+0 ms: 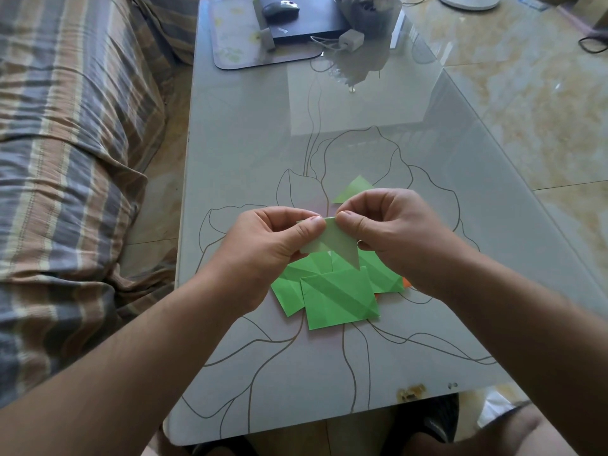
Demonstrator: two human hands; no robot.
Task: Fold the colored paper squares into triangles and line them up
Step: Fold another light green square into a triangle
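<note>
I hold a pale green folded paper (332, 243) in the air above the glass table (263, 143). My left hand (276, 238) pinches its top left edge and my right hand (385, 225) pinches its top right. Its lower tip points down. Below my hands lies a loose pile of creased green paper squares (339, 297), with a bit of orange paper (406, 283) peeking out at its right. A green folded triangle (353, 189) lies on the table just beyond my right hand, partly hidden by it.
A striped sofa (65, 159) runs along the left of the table. At the table's far end are a mouse pad (237, 34), a dark laptop (316, 24) with a mouse (281, 8) on it, and a white charger (350, 39). Tiled floor lies to the right.
</note>
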